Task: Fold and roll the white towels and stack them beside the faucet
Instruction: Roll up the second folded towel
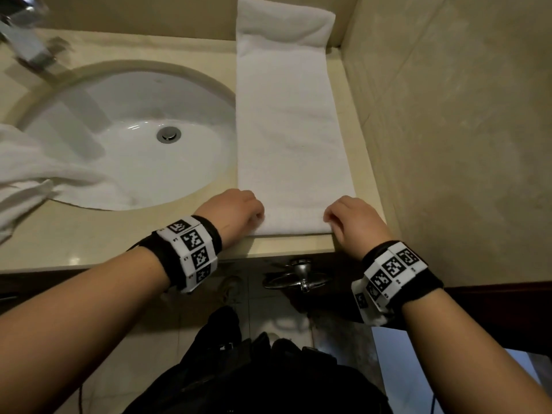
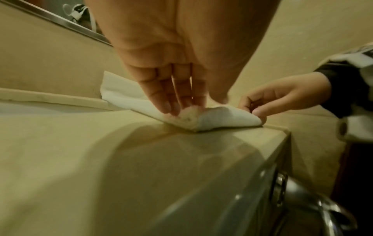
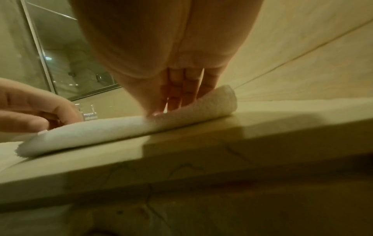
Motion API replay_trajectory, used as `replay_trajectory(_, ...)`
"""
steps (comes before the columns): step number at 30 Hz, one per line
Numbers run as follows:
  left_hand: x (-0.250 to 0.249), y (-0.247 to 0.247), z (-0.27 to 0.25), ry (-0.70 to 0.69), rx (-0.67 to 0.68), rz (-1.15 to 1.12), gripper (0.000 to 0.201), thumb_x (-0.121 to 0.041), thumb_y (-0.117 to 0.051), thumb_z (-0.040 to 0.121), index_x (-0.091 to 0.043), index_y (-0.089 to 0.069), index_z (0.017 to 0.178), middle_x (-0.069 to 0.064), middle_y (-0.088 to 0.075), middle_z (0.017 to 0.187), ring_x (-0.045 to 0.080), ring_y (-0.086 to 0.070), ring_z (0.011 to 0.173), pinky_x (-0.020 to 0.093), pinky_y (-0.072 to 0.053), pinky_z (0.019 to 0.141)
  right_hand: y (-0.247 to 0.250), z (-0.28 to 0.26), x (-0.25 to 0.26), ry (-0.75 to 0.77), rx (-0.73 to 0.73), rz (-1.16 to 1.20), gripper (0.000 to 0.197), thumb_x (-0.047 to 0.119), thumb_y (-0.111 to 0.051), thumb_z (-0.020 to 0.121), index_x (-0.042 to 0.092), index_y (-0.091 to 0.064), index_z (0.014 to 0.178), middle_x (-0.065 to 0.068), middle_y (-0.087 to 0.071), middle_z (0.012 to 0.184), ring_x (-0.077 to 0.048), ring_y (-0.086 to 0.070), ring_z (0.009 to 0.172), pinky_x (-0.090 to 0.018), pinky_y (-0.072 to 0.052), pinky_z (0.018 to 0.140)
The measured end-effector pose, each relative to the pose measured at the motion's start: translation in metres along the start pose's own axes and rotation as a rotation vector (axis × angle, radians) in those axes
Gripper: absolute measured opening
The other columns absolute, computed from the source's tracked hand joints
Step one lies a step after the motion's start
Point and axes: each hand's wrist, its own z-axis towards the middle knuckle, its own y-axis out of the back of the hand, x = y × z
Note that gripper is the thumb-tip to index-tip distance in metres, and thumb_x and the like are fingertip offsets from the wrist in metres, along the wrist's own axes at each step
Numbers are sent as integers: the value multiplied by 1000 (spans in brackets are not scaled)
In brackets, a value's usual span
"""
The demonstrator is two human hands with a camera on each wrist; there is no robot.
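Head view, towel: a long white terry towel folded into a narrow strip (image 1: 294, 130) lies flat on the beige stone bench (image 1: 89, 234), just right of the oval white sink basin (image 1: 134, 138); its far end runs up the back wall, its near end sits by the bench's front edge.
Head view, left hand: the left hand (image 1: 236, 210) grips the strip's near left corner, fingers curled under themselves.
Head view, right hand: the right hand (image 1: 352, 219) grips the near right corner the same way.
Head view, other things: a chrome faucet (image 1: 27, 40) stands behind the basin at its far left (blurred); a second, crumpled white towel (image 1: 38, 174) hangs over the basin's left rim.
Left wrist view: the fingers (image 2: 161, 95) press down onto the towel's near edge, which is turned up into a small first roll (image 2: 212, 118); the thumb is hidden, so how tight the grip is I cannot tell.
Right wrist view: the fingers (image 3: 181, 94) curl over the rolled edge (image 3: 121, 129), which lies along the bench's front edge on the side away from the basin.
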Motion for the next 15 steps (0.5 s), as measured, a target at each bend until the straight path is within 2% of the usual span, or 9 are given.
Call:
replay_trajectory(2,4,-2,-5,-29,56,142,43,-48,-50,86,-19,-55,117,0,-54,120,24,-49,110,33,-40,90,-1,-4,-1,12,30,-50,28,31,-63,80,16,-59,104,-2,-58,105,-24,-52,97,-34,-37,86)
replay_trajectory(3,5,-4,-7,-58,73,243,49,-53,-49,84,-19,-52,119,0,-52,122,23,-48,111,34,-40,91,-2,-5,-2,28,53,-85,36,35,-66,77,17,-58,108,-2,-57,107,-24,-52,99,-35,-36,87)
replay_trajectory(5,5,-5,-9,-118,29,340,42,-43,-51,85,-16,-52,118,3,-53,122,25,-48,111,36,-40,90,-2,-5,0,52,30,-120,36,29,-66,77,15,-58,109,-5,-58,109,-26,-53,99,-35,-36,86)
replay_trajectory(7,3,-3,-8,-122,2,327,33,-25,-48,85,-13,-55,114,6,-57,117,27,-49,109,37,-40,89,0,-3,3,56,-20,-131,27,16,-60,79,11,-60,106,-8,-60,105,-29,-55,95,-36,-38,82)
replay_trajectory(8,2,-2,-6,-101,10,307,32,-22,-46,85,-13,-55,114,6,-57,116,28,-50,107,37,-41,89,1,-2,5,54,-23,-138,26,12,-57,79,10,-60,105,-9,-61,103,-30,-55,93,-36,-39,81)
replay_trajectory(10,2,3,-4,-2,20,169,29,-20,-46,85,-15,-54,113,6,-59,112,27,-53,101,35,-43,85,3,1,6,40,-13,-127,25,11,-52,81,12,-60,104,-9,-62,100,-29,-56,90,-36,-41,79)
replay_trajectory(12,7,7,-3,147,4,-60,27,-20,-48,85,-15,-53,110,7,-62,105,27,-56,92,30,-43,76,8,5,4,-20,35,-51,23,16,-51,85,16,-60,105,-6,-63,101,-27,-58,92,-31,-41,76)
replay_trajectory(15,20,11,-4,388,78,-375,19,-23,-54,85,-18,-50,102,1,-58,96,22,-53,87,27,-38,75,19,19,-3,-175,210,119,24,24,-52,87,16,-60,109,-6,-64,111,-25,-57,101,-25,-36,77)
